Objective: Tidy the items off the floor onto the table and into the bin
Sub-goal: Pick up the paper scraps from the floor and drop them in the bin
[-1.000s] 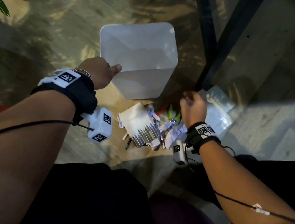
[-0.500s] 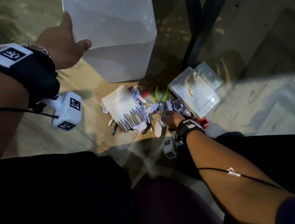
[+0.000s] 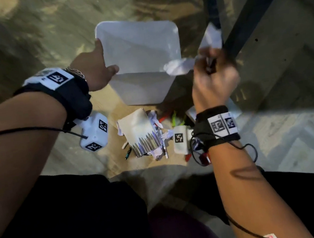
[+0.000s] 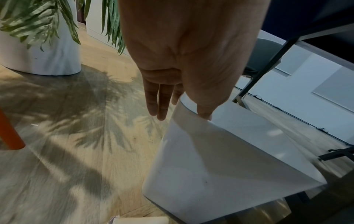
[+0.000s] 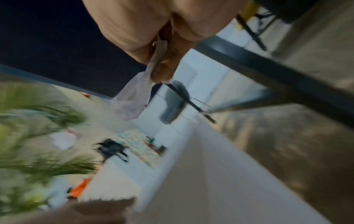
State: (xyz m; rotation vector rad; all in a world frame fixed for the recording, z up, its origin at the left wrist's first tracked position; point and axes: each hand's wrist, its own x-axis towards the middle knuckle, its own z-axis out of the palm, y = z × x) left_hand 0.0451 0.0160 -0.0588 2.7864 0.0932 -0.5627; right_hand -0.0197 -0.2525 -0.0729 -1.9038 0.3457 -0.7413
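A white square bin (image 3: 143, 90) stands on the wooden floor. My left hand (image 3: 104, 61) pinches its near left rim, thumb inside and fingers down the outer wall (image 4: 210, 166). My right hand (image 3: 210, 66) is raised, blurred, beside the bin's right rim and grips crumpled white paper (image 3: 179, 66); in the right wrist view the paper (image 5: 132, 97) hangs from its fingers. On the floor below lies a pile: a white booklet with printed pencil tips (image 3: 141, 134), crumpled paper scraps (image 3: 157, 151), pens (image 3: 128, 152) and green and red sticks (image 3: 174, 116). My right wrist hides part of the pile.
A black table leg (image 3: 257, 4) slants just right of the bin and my right hand. A plant in a white pot (image 4: 38, 45) stands on the left, with an orange leg (image 4: 9, 131) nearby. A grey chair (image 4: 266, 50) is beyond the bin.
My right hand has come up from the floor pile with crumpled paper to the bin's right rim. My left hand has stayed on the bin's rim.
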